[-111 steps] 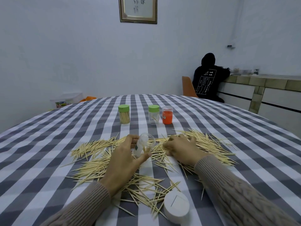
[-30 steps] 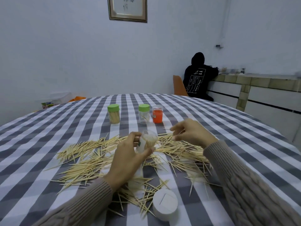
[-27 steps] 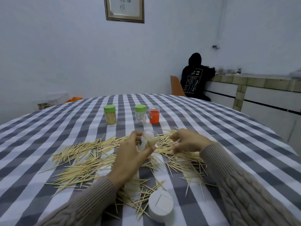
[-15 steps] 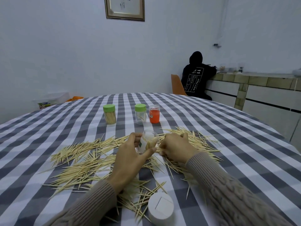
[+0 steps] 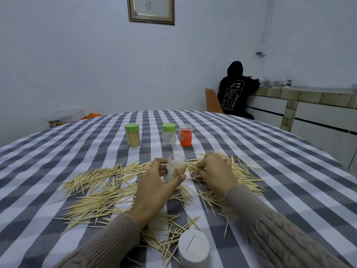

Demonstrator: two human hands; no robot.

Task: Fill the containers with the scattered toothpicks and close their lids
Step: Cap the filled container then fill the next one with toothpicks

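Observation:
My left hand [image 5: 154, 188] grips a clear open container [image 5: 175, 167], tilted with its mouth away from me and partly filled with toothpicks. My right hand [image 5: 214, 172] sits just right of the mouth and pinches a few toothpicks at its fingertips. Scattered toothpicks [image 5: 100, 196] cover the checked tablecloth around both hands. A white lid [image 5: 193, 248] lies near the front edge. Farther back stand a full green-lidded container [image 5: 132, 134], a nearly empty green-lidded container [image 5: 169, 134] and an orange container [image 5: 185, 135].
The round table [image 5: 289, 171] carries a grey-and-white checked cloth. A person in a black hoodie [image 5: 234, 93] sits on an orange chair [image 5: 211, 100] at a counter at the back right. A clear storage box [image 5: 63, 118] stands by the left wall.
My right hand went down to the toothpick pile, gathered some, and now holds them beside the container's mouth. My left hand has kept the container tilted in the same spot.

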